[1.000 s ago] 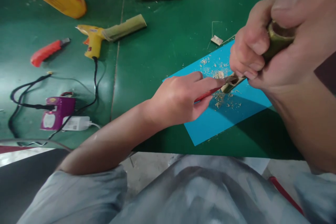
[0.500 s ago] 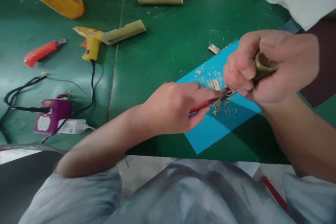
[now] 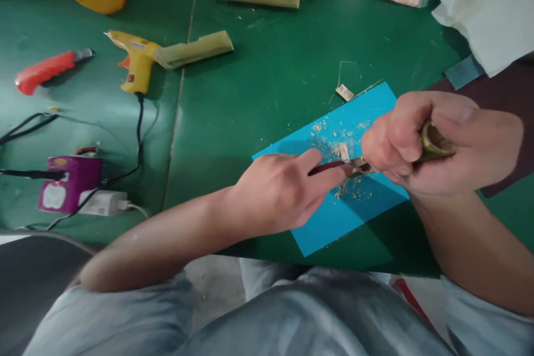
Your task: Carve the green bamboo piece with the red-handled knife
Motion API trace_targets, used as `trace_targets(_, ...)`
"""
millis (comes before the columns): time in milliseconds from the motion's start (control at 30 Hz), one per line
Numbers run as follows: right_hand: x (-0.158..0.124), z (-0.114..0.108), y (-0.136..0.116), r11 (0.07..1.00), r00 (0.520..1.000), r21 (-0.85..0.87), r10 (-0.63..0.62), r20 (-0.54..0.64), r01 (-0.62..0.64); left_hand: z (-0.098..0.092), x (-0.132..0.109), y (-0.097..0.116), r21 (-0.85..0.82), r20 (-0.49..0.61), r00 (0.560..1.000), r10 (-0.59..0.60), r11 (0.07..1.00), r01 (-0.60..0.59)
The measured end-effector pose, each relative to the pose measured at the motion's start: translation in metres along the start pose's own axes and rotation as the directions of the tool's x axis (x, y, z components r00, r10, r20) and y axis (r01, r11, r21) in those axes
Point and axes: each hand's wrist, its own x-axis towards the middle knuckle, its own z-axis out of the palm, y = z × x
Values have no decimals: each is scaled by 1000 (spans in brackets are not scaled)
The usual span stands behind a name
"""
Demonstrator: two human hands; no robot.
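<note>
Left hand grips a dark red tool, its tip at the lower end of a bamboo tube; right hand clasps that tube above the blue sheet, shavings scattered on it

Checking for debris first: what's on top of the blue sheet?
Pale shavings lie on the blue sheet, with a small pale chip among them. The left grip and the right grip, which holds a bamboo tube, hide parts of it; what lies beneath cannot be seen.

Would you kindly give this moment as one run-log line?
left hand: grips red-handled tool | right hand: clasps bamboo tube | blue sheet: strewn with shavings
</note>
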Motion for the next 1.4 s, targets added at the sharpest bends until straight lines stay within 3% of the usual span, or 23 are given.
trace_targets(167, 3, -7, -1, 999, 997, 43, -12, -77, 15, 12, 6, -18, 11, -32, 995, 98, 995, -98)
trace_targets(333, 3, 0, -1, 999, 994, 3, -46, -100, 46, 10, 6, -17, 36, -23, 992, 126, 992, -125)
trace_targets(533, 4, 1, 1, 995, 988, -58, -90, -128, 83, -9, 2, -5, -13, 70, 997, 13, 1000, -12)
trace_targets(633, 3, -2, 1, 992, 992, -77, -104, -72, 98, -21, 1, -6, -153, 168, 984, -53, 985, 80)
trace_targets(833, 3, -7, 3, 992, 989, -19, -124, 83, 126, -42, 0, -15, -325, 64, 987, -151, 932, 163)
trace_targets(967, 4, -14, 3, 997, 963, 51, -66, 262, 54, -50, 3, -19, -384, 115, 985, -128, 909, 163)
trace_targets(1200, 3, -18, -1, 1000, 889, 6, -26, 457, 26, -41, 3, -27, -491, 145, 983, -115, 854, 173)
trace_targets(1300, 2, -14, 0, 997, 887, -11, -65, 456, 79, -36, 2, -28, -574, 184, 979, -84, 800, 176)
trace_targets(1400, 0, -11, 1, 993, 894, -18, -98, 438, 118, -35, 4, -28, -567, 248, 968, -26, 807, 167)
